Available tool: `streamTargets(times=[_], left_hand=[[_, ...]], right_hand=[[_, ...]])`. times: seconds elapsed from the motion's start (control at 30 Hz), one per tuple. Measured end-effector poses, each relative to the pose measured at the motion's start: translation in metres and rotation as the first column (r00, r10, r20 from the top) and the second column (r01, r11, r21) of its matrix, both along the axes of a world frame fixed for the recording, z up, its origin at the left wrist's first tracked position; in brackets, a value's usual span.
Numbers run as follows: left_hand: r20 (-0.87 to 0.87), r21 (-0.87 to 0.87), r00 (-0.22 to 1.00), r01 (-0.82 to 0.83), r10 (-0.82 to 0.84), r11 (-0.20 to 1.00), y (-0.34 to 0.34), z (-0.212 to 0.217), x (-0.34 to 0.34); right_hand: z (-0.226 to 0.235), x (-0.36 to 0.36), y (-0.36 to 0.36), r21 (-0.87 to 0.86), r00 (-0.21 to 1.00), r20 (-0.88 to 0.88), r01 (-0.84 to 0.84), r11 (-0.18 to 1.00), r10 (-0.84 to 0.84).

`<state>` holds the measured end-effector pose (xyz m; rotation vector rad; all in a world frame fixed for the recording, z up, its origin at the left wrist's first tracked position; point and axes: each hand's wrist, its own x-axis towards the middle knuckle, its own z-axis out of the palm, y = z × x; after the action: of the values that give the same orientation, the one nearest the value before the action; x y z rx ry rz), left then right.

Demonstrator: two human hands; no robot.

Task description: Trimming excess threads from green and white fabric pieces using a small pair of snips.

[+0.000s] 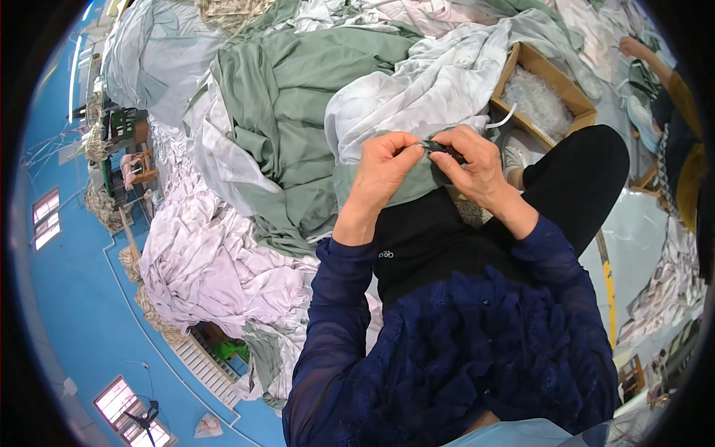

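My left hand (389,165) and my right hand (474,165) meet above my lap, both in a pinch. Between the fingertips is a small dark piece (439,147), narrow and partly covered; its kind cannot be made out. Green cloth (417,182) hangs just below the hands and over my lap, and its upper edge seems to run up to the fingers. White patterned cloth (406,104) bunches right beyond the hands. A thin white strip (504,118) curves up beside my right hand.
An open cardboard box (514,63) holding a heap of clear, shiny small pieces (535,100) stands at the far right. Large heaps of green fabric (298,82) and pale pinkish fabric (216,268) spread to the left. Another person's arm (648,56) reaches in at the right edge.
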<state>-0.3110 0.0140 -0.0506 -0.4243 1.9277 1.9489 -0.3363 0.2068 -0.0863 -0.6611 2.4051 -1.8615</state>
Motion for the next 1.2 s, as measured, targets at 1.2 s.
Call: streamTargets(times=[1.2], left_hand=[[-0.522,-0.506,0.851,-0.259,-0.053,0.823,0.059,0.046,0.082]], right_hand=[[0.005,0.019,0.033,-0.001,0.969,-0.247,0.008,1.0,-0.008]])
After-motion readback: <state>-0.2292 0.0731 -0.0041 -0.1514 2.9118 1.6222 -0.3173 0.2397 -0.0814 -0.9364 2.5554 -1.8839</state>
